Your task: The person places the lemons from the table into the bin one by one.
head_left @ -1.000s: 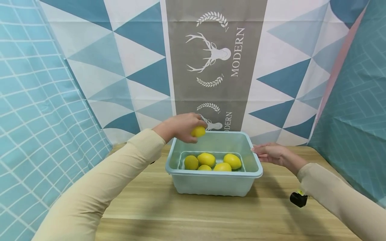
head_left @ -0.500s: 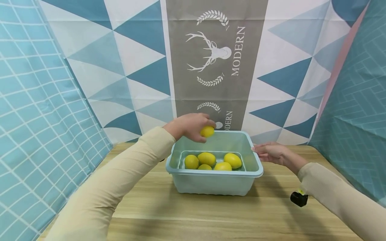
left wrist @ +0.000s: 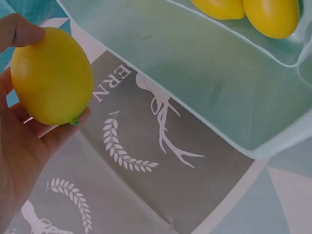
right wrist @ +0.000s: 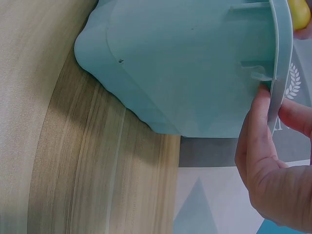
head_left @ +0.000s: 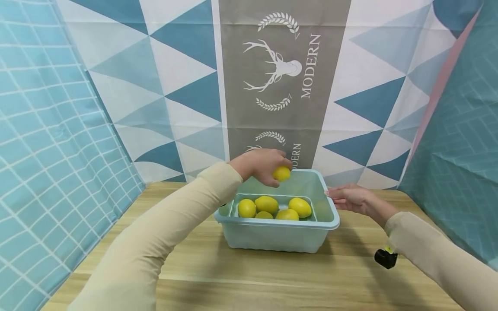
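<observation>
A pale blue-green plastic basin (head_left: 272,235) stands on the wooden table, with several yellow lemons (head_left: 266,204) on its floor. My left hand (head_left: 268,166) is above the basin's back part and grips a lemon (head_left: 282,173) between thumb and fingers. In the left wrist view that lemon (left wrist: 52,75) has a small green tip pointing down. At the basin's right side my right hand (head_left: 352,198) pinches the rim. The right wrist view shows the thumb over the rim (right wrist: 282,53) and the fingers (right wrist: 258,114) under it, along the outer wall.
The wooden table (head_left: 218,280) runs in front of the basin and to both sides. A patterned cloth (head_left: 186,86) with deer-head print hangs right behind it. Blue tiled-pattern cloth (head_left: 50,129) is at the left, teal cloth (head_left: 459,172) at the right. A small black device (head_left: 386,258) is at the right forearm.
My left hand has moved right with the lemon, from the basin's back left to over its back middle. My right hand stays at the rim, and the basin has not moved.
</observation>
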`<state>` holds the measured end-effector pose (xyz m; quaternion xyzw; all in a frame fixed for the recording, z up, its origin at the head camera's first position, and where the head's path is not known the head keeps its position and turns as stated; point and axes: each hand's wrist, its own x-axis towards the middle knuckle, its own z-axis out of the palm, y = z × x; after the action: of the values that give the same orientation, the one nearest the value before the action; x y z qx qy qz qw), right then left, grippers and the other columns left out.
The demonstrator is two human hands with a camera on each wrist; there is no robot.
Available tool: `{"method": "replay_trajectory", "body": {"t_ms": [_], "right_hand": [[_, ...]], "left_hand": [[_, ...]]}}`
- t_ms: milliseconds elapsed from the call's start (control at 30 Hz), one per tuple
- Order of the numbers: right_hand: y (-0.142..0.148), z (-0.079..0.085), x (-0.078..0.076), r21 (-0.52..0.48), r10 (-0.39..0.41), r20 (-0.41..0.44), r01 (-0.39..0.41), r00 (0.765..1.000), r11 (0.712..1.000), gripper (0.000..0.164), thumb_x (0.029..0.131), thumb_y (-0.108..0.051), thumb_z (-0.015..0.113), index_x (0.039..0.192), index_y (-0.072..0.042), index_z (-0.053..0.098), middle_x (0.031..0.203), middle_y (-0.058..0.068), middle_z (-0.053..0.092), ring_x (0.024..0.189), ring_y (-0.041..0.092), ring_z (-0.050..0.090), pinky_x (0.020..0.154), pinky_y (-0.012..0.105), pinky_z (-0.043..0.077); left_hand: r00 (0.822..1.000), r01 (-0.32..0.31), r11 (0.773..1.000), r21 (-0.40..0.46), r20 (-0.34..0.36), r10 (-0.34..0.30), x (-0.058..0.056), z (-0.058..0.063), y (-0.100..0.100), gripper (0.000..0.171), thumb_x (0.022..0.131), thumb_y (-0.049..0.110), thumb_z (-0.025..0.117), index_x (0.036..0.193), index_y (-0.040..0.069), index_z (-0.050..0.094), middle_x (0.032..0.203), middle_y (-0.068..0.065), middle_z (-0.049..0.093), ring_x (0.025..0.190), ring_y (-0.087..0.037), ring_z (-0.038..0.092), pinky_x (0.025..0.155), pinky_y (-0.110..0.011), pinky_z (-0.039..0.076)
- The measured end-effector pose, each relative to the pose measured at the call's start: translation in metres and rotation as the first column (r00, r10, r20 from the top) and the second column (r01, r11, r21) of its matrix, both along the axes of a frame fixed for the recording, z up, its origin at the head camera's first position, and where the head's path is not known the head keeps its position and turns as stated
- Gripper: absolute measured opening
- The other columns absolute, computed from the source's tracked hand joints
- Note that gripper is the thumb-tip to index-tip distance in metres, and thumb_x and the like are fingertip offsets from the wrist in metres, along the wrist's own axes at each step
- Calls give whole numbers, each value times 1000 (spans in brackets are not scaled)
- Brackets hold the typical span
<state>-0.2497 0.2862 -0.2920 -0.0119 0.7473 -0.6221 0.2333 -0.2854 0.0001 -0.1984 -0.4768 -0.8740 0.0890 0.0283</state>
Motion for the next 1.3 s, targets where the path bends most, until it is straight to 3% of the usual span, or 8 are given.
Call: {"method": "replay_trajectory", "body": {"t_ms": [200, 400, 633, 900, 1067, 1300], "right_hand": [[4, -2, -1, 11, 1, -7, -1, 1000, 1000, 55, 96, -17, 57, 139, 12, 36, 88, -8, 68, 82, 2, 66, 80, 21, 58], [4, -1, 0, 3, -9, -1, 9, 1000, 1000, 60, 96, -16, 57, 141, 14, 31, 88, -8, 68, 81, 2, 66, 80, 21, 58], [4, 1, 2, -13, -4, 5, 4, 1000, 1000, 35, 95, -15, 58, 125, 4, 53, 87, -7, 69, 80, 3, 66, 79, 20, 58], [3, 2, 4, -40, 6, 12, -5, 1000, 999, 14, 96, -14, 57, 106, -7, 64, 86, -6, 70, 79, 3, 67, 77, 20, 58], [4, 2, 4, -48, 4, 18, -3, 1000, 999, 9, 96, -13, 57, 96, -12, 67, 85, -6, 70, 78, 3, 68, 77, 20, 58], [5, 3, 5, -44, -6, 14, 7, 1000, 999, 14, 95, -13, 58, 106, -7, 64, 86, -6, 70, 79, 3, 67, 77, 20, 58]], "left_hand": [[1000, 3, 999, -36, -15, -4, -3, -1, 12, 49, 81, 31, 66, 129, 24, 57, 115, -1, 60, 96, -16, 55, 79, -28, 51], [1000, -12, 997, -73, 16, 13, -5, -7, 20, 49, 80, 27, 70, 126, 21, 58, 117, -1, 61, 99, -16, 55, 83, -28, 53], [999, -23, 986, -164, 45, 31, 1, -19, 28, 49, 77, 21, 77, 123, 18, 59, 113, 1, 63, 98, -16, 54, 86, -26, 52], [987, -47, 976, -213, 139, 78, 4, -32, 32, 46, 76, 15, 80, 117, 17, 58, 110, 2, 65, 91, -13, 58, 82, -22, 54], [988, -91, 963, -254, 101, 120, 7, -32, 30, 52, 75, 15, 80, 121, 19, 57, 119, 2, 63, 97, -14, 57, 88, -26, 54], [990, -100, 964, -245, 71, 121, 12, -25, 22, 55, 77, 21, 80, 127, 20, 56, 128, 1, 60, 112, -16, 56, 100, -31, 50]]}}
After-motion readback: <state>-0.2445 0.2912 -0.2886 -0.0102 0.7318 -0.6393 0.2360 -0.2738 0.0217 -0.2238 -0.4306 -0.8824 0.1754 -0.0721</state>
